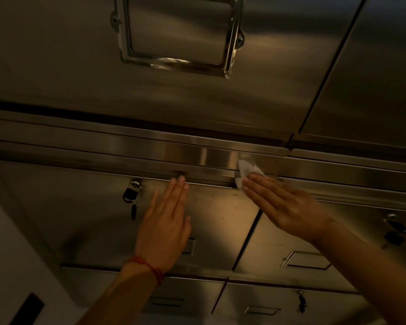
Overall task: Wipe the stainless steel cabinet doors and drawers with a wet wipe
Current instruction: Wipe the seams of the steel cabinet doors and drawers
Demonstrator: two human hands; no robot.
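A stainless steel cabinet fills the view, with a large upper door (80, 66) and rows of drawers below. My right hand (284, 205) lies flat with straight fingers and presses a white wet wipe (245, 171) against the top edge where two upper drawers meet. Only part of the wipe shows past my fingertips. My left hand (165, 221), with a red thread bracelet at the wrist, rests flat and open on the front of the left upper drawer (80, 219), its fingertips at the drawer's top lip.
A chrome frame handle (178, 31) sticks out of the upper door. Keys hang from a lock (133, 195) left of my left hand and from another lock (394, 228) at the right. Lower drawers (279, 301) have recessed pulls. A pale wall (10, 254) borders the cabinet's left.
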